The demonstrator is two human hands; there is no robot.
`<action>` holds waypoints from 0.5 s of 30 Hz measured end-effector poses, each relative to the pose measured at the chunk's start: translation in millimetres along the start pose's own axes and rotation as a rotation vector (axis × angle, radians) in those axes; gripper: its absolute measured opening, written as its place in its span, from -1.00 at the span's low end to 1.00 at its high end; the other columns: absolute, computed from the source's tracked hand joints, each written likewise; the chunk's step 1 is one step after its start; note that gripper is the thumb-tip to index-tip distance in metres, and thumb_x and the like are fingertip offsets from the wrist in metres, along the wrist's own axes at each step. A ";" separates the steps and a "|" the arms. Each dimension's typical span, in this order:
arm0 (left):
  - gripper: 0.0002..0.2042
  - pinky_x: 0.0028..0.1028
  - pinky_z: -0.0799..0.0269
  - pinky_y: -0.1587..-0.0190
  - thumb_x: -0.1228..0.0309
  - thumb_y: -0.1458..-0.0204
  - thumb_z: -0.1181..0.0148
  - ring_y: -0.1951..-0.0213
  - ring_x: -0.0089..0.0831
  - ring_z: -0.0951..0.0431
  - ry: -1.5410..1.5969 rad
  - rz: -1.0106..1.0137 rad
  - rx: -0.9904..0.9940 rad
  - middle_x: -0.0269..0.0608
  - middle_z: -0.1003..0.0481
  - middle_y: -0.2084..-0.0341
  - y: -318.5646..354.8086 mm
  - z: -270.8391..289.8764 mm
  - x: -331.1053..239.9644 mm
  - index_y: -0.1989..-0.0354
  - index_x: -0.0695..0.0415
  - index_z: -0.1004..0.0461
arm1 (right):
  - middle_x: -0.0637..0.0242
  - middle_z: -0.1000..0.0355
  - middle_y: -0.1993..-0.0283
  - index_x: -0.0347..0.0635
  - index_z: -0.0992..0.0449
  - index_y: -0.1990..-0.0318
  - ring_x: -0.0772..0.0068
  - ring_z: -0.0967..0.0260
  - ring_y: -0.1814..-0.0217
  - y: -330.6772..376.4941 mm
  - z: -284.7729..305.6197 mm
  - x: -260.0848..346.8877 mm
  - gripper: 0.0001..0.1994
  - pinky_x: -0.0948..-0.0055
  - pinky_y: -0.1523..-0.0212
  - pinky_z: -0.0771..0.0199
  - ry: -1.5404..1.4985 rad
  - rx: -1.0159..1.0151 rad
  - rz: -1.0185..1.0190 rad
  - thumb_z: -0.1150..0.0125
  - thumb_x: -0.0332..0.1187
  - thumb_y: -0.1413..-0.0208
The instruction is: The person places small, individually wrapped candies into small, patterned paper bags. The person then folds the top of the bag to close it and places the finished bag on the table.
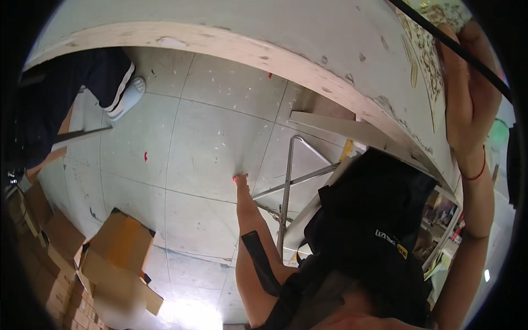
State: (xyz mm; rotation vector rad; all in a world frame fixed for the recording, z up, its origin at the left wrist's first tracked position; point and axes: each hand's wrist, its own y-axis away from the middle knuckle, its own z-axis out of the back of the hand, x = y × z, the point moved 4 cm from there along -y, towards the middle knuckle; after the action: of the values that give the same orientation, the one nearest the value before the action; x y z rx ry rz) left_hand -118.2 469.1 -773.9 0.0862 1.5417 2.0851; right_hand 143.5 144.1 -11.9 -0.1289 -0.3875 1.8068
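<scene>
The right hand (468, 88) is up at the table's edge, right beside thin brown pieces (428, 55); I can't tell whether it holds any. The left hand (242, 180) hangs low over the floor, a red bit (235, 178) at its fingertips, perhaps pinched. How much is finished I can't judge; the brown pieces lie loose on the grey tabletop (308, 44). Beyond: littered floor tiles (212, 143), cardboard boxes (118, 239), somebody's white slipper (128, 100).

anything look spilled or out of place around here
Yes, the floor looks littered: pale flecks are scattered below the table edge, and a small red scrap lies by itself farther left, as if dropped. The edge itself looks worn, with dark marks.
</scene>
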 end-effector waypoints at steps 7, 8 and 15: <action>-0.66 -0.34 -0.45 0.17 0.30 0.13 -0.29 0.30 -0.28 -0.55 0.257 0.068 -0.109 -0.15 -0.60 0.34 -1.5 35.4 -12.8 0.18 0.22 -0.54 | 0.28 -0.20 0.48 -0.30 -0.36 0.33 0.50 -0.17 0.42 -24.5 -31.5 37.0 -0.90 0.53 0.37 -0.19 0.066 -0.302 -0.061 -0.11 -0.46 -0.17; -0.66 -0.34 -0.45 0.19 0.30 0.13 -0.30 0.31 -0.28 -0.55 0.374 0.072 -0.194 -0.15 -0.60 0.35 8.3 39.3 -10.0 0.20 0.23 -0.54 | 0.16 -0.26 0.40 -0.30 -0.37 0.26 0.32 -0.24 0.35 -26.7 -41.3 39.7 -0.91 0.37 0.29 -0.24 0.095 -0.296 0.023 -0.10 -0.45 -0.17; -0.82 -0.38 -0.47 0.18 0.36 -0.06 -0.26 0.31 -0.38 -0.55 0.347 -0.662 -0.668 -0.21 -0.57 0.35 230.3 191.9 -254.1 0.29 0.24 -0.56 | 0.04 -0.49 0.16 -0.21 -0.43 0.10 0.08 -0.47 0.13 27.8 -109.4 32.8 -0.76 0.05 0.18 -0.44 -0.152 -0.291 -0.274 0.15 -0.31 -0.28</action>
State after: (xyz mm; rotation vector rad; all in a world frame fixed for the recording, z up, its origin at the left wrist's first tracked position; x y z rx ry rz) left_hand 79.3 474.3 -434.2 -0.9336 0.7827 1.9794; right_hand 140.6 190.4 -119.8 -0.1342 -0.7401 1.4872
